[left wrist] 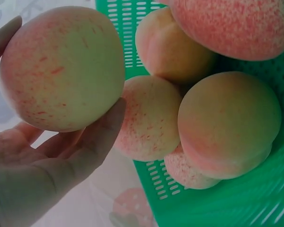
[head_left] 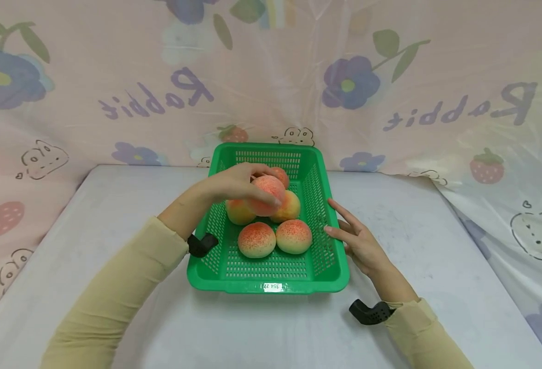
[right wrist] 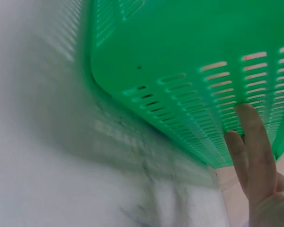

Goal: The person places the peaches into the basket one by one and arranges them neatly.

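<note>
In the head view my left hand [head_left: 236,182] is over the green basket [head_left: 271,286] and grips a pink-red peach [head_left: 267,195]. In the left wrist view thumb and fingers hold that pale, red-flecked peach [left wrist: 61,71] from opposite sides. Several peaches lie in the basket below, among them two speckled ones, the left front peach [head_left: 257,240] and the right front peach [head_left: 294,237]. My right hand [head_left: 362,243] holds the basket's right rim, thumb tip over the edge. Its straight fingers [right wrist: 256,151] press against the slotted outer wall.
The basket stands on a white table [head_left: 137,302], with a small label [head_left: 273,287] on its front rim. A patterned cloth [head_left: 271,77] hangs behind and at both sides. Black wrist mounts [head_left: 370,311] sit by both sleeves.
</note>
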Demonstrator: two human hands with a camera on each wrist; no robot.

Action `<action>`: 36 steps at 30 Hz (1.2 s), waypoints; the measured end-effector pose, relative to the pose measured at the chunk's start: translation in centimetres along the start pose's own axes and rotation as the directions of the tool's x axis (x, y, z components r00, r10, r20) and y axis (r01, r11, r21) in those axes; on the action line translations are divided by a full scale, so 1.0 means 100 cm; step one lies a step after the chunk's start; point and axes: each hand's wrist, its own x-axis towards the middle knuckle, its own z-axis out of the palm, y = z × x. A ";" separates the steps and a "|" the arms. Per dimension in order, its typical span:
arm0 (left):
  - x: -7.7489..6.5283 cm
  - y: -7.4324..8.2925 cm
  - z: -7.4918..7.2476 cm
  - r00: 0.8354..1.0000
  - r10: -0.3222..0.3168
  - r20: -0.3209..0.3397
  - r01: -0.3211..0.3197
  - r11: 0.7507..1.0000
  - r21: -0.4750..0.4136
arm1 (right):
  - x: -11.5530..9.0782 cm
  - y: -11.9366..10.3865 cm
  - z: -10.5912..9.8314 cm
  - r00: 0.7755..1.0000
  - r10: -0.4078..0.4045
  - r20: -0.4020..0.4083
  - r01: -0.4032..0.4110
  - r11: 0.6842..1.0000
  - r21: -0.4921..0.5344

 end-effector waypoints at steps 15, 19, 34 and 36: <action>0.004 -0.003 0.011 0.999 0.043 0.006 -0.043 0.998 0.040 | 0.000 -0.002 0.003 1.000 0.006 0.006 -0.006 1.000 0.009; 0.002 -0.003 0.008 0.999 0.034 -0.019 -0.033 0.999 0.033 | 0.000 -0.002 0.003 1.000 0.005 0.004 -0.005 1.000 0.008; -0.005 -0.008 0.001 0.999 0.026 -0.044 -0.027 0.999 -0.017 | 0.000 -0.002 0.002 1.000 0.016 0.005 -0.016 1.000 -0.006; -0.007 -0.010 -0.001 0.997 0.021 -0.072 -0.024 0.999 -0.041 | -0.001 -0.002 0.001 1.000 0.018 0.007 -0.018 1.000 -0.003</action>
